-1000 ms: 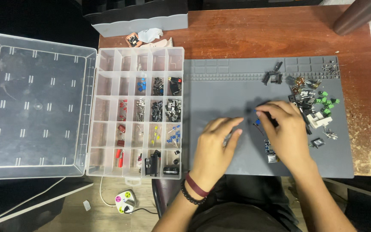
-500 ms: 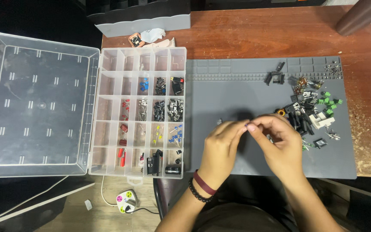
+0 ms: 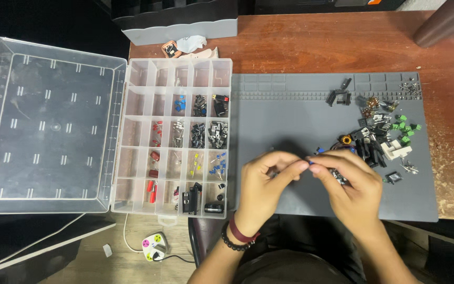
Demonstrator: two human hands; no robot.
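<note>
My left hand (image 3: 266, 181) and my right hand (image 3: 350, 181) meet fingertip to fingertip over the grey work mat (image 3: 290, 113), pinching a small blue component (image 3: 309, 162) between them. A few more small parts seem tucked under my right palm. To the left lies a clear compartment organizer (image 3: 177, 137) with its lid (image 3: 48, 123) folded open flat; its cells hold sorted red, blue, black, yellow and silver electronic parts. A loose pile of mixed components (image 3: 379, 131) sits on the mat's right side, close to my right hand.
The mat rests on a brown wooden desk (image 3: 311, 42). A grey tray (image 3: 179, 23) stands at the back edge, with small scraps (image 3: 187, 46) in front of it. A dark cylinder (image 3: 445, 21) stands at the back right. A cabled gadget (image 3: 154, 246) lies on the floor.
Both hands have come together near the mat's front centre. My right hand drew back from the component pile, and the fingertips now pinch a small blue part.
</note>
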